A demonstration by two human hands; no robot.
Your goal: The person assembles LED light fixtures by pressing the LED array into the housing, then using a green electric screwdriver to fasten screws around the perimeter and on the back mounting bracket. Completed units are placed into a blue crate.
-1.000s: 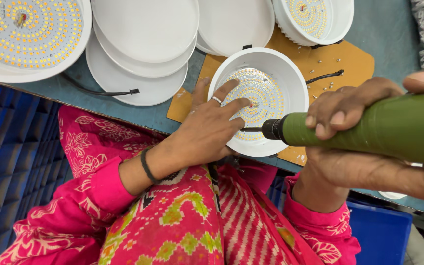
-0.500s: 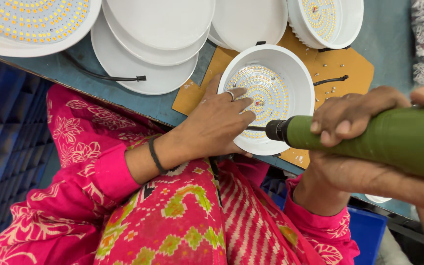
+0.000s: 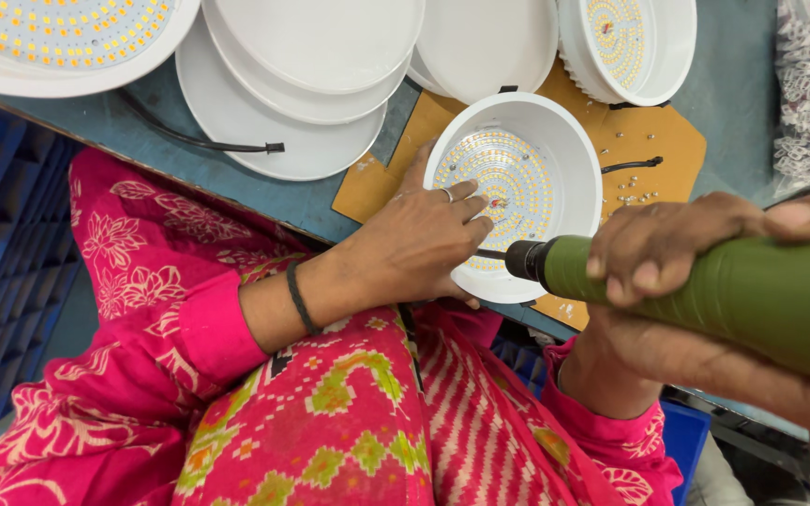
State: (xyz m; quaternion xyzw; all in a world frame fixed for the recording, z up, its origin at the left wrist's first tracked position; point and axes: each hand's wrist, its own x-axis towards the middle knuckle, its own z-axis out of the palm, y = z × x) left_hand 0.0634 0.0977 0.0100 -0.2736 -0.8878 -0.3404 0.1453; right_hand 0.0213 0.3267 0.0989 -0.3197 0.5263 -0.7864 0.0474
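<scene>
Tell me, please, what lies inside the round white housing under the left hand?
Inside the white housing a round board of small yellow LEDs shows. The left hand and the green screwdriver tip cover its near part.

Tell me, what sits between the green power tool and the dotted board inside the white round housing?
In the head view, only the tool's thin dark bit spans from the green screwdriver over the white housing rim to its LED board, beside the left hand fingertips.
</scene>
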